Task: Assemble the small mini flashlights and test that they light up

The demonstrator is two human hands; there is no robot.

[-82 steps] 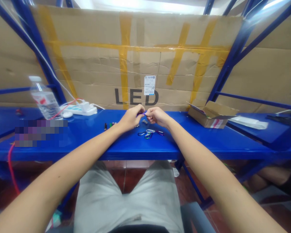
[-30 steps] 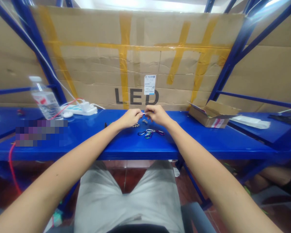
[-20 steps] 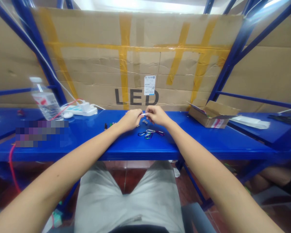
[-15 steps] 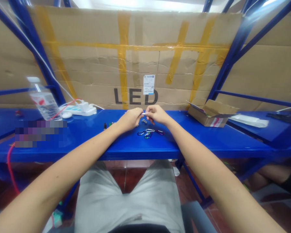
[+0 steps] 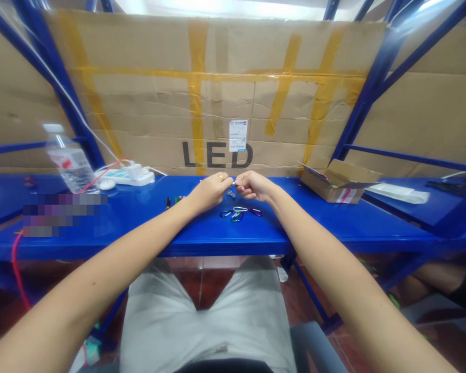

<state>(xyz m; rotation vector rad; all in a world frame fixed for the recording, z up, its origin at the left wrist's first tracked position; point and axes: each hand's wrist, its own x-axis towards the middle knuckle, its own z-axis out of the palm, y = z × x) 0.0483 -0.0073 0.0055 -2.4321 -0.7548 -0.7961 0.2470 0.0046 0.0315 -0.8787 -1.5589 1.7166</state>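
My left hand (image 5: 208, 191) and my right hand (image 5: 252, 185) meet fingertip to fingertip above the blue shelf (image 5: 225, 233), both pinched on a tiny silver metal piece (image 5: 233, 182) that I cannot name. A gold ring shows on a left finger. Just below the hands lie several small coloured carabiners (image 5: 238, 212) in blue, silver, green and purple. A few small metal parts (image 5: 230, 194) lie under the hands, and more small bits (image 5: 174, 200) sit beside my left wrist.
A water bottle (image 5: 69, 159) and a white power strip (image 5: 126, 174) with cables stand at the left. An open cardboard box (image 5: 337, 181) sits at the right, a white bag (image 5: 399, 195) beyond it. A cardboard wall marked LED closes the back.
Earlier the hands held a purple carabiner between them; now they pinch a small silver piece. The hands have stayed over the same spot, shifting only slightly.
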